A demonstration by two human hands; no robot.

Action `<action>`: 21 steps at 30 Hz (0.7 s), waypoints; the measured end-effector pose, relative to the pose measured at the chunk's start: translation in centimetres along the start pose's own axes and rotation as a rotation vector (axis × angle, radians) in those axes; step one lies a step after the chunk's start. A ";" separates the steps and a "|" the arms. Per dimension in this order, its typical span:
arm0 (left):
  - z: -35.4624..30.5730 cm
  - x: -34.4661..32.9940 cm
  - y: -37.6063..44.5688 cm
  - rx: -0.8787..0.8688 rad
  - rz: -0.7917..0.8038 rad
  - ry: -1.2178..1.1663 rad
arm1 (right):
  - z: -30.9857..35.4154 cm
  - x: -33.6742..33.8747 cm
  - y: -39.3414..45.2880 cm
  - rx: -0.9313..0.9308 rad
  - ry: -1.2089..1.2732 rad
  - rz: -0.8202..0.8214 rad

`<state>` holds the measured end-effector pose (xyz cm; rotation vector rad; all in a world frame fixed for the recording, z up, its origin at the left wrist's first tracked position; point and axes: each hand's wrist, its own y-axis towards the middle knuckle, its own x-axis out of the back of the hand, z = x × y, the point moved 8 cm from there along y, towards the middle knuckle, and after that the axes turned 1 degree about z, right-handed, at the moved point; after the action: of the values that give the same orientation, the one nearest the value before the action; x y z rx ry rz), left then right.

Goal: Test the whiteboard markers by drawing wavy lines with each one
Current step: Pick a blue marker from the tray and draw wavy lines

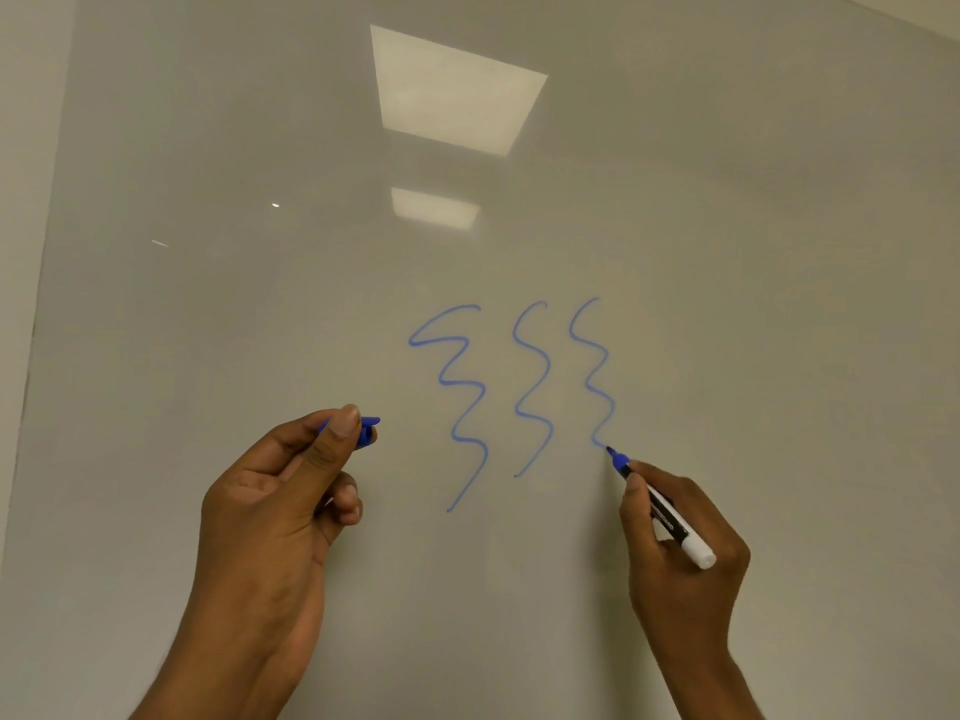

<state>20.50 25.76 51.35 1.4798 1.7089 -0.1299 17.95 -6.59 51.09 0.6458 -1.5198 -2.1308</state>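
A glossy whiteboard (727, 252) fills the view. Three blue wavy lines (535, 387) run downward across its middle. My right hand (685, 563) grips a blue whiteboard marker (662, 509) with a black and white barrel. Its tip touches the board at the lower end of the rightmost wavy line. To the left of the lines, my left hand (280, 506) pinches the marker's blue cap (368, 431) between thumb and fingers, close to the board.
Two ceiling lights (452, 90) reflect in the upper board. The board's left edge (36, 330) meets a pale wall. Unmarked board surface lies left, right and below the lines.
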 end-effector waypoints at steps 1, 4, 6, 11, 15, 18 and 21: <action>0.0 0.0 0.0 0.001 0.002 0.001 | -0.4 0.4 -0.5 -0.025 0.002 -0.025; 0.0 0.0 -0.2 0.001 0.008 -0.008 | -0.6 0.4 -1.6 -0.085 0.025 0.017; 0.1 0.0 -0.2 0.005 0.003 -0.007 | 0.2 0.1 -1.4 -0.086 0.024 0.082; 0.5 -0.7 -0.5 0.015 0.020 -0.008 | 2.3 0.5 4.6 -0.014 0.151 -0.015; 1.2 -1.3 -0.9 0.031 0.024 -0.012 | 2.6 0.0 10.8 0.060 0.145 -0.079; 1.6 -1.4 -1.0 0.036 0.020 -0.009 | 1.7 -0.4 14.1 0.013 0.180 -0.117; 1.9 -1.4 -0.8 0.037 0.016 -0.012 | 1.6 -0.9 14.9 0.004 0.203 -0.103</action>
<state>20.70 23.35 50.72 1.5166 1.6930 -0.1624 18.96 -9.24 65.83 0.9299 -1.4084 -2.0640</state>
